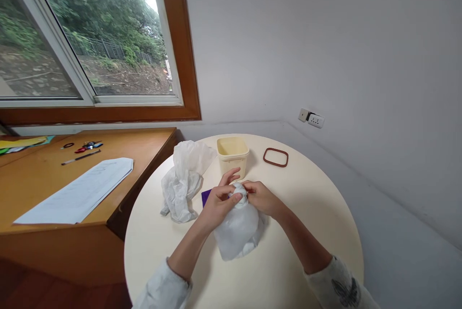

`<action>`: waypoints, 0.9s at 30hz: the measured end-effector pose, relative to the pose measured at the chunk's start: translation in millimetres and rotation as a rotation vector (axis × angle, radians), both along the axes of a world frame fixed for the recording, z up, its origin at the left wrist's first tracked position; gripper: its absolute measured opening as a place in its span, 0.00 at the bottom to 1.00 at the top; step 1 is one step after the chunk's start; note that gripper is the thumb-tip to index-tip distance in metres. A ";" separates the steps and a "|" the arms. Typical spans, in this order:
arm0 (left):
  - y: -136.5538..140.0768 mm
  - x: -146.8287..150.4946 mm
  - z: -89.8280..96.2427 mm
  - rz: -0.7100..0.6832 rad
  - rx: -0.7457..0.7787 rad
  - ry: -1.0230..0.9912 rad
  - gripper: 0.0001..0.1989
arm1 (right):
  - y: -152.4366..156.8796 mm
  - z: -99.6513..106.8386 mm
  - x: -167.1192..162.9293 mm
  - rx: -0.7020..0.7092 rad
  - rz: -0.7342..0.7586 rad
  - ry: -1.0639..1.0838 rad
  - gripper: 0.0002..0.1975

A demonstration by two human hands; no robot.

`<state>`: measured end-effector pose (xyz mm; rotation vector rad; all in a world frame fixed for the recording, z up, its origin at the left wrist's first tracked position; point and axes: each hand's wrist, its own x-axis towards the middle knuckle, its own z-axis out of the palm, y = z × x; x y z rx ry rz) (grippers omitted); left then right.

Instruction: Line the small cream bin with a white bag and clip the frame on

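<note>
I note left hand (219, 202) and right hand (263, 197) pinching the bag (236, 234) by its neck; yanking could tear it below the fingers (236, 197).

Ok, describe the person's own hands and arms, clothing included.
Both the left hand and the right hand are bare, with no gloves, rings or watch visible. The left sleeve and right sleeve are whitish and end on the forearms; the right one bears a dark, leaf-like print.
</note>
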<state>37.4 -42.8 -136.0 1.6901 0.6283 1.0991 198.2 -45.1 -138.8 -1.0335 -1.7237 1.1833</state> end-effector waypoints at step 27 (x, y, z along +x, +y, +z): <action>2.0 11.6 -19.2 0.071 -0.295 -0.053 0.15 | -22.0 8.8 17.7 0.103 -0.133 -0.140 0.24</action>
